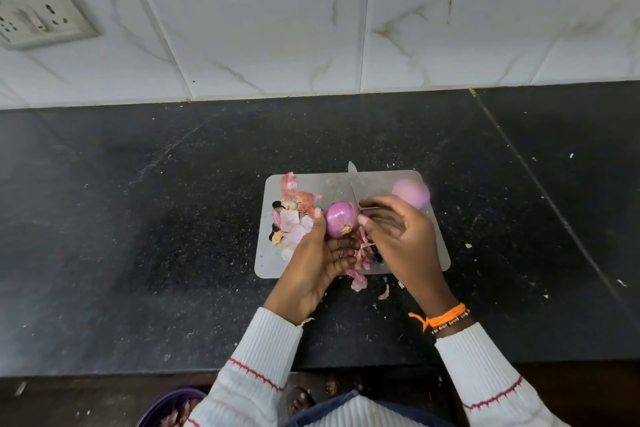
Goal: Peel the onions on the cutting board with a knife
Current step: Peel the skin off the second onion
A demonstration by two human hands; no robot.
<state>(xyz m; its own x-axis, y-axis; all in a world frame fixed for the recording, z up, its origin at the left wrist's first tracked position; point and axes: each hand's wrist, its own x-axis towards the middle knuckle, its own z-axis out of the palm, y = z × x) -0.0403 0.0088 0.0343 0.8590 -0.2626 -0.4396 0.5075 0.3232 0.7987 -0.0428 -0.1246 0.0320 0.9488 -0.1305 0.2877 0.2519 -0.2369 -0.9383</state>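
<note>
A purple onion (341, 219) with its root end toward me sits in my left hand (317, 262), whose thumb and fingers curl round it above the grey cutting board (436, 246). My right hand (394, 236) grips the knife (356, 184). The blade points away from me and lies against the onion's right side. A second, pale pink peeled onion (411, 193) rests on the board's far right corner. Loose pink and orange skins (292, 218) lie heaped on the board's left part, and more skins (362, 260) hang below the held onion.
The board lies on a black speckled stone counter (156, 218) scattered with small skin scraps. A white tiled wall (277, 28) with a socket plate (31, 17) stands behind. A purple bowl (166, 406) sits low at the front left, below the counter edge.
</note>
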